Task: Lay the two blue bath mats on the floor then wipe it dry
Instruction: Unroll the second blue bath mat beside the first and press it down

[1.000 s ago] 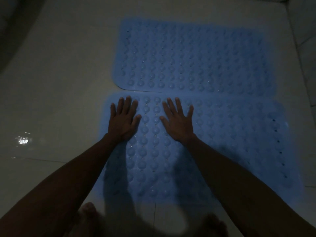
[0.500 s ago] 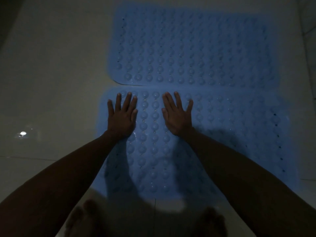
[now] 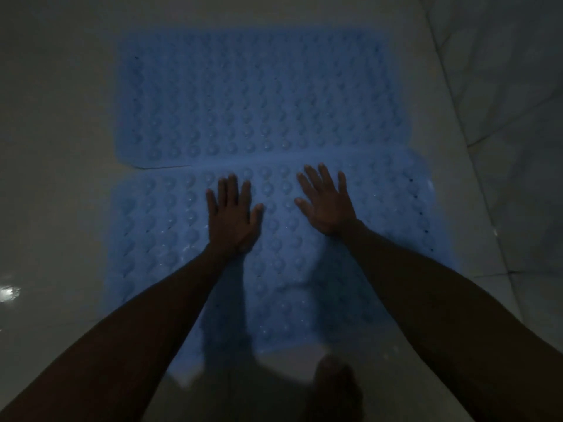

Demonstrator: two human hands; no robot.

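Both bumpy blue rubber bath mats (image 3: 253,95) lie edge to edge on the pale tiled floor (image 3: 54,147); my left hand (image 3: 233,216) and right hand (image 3: 326,205) press flat, fingers spread, grasping nothing; wiping remains.

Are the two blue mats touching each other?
Touching. In the head view the near mat meets the far mat along one seam; at the left corner floor shows between them.

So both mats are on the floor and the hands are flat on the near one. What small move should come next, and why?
Probably press and slide both hands outward along the near mat to flatten it. The left hand and right hand lie open near its middle, the far mat already lies flat against it, and no cloth is in view.
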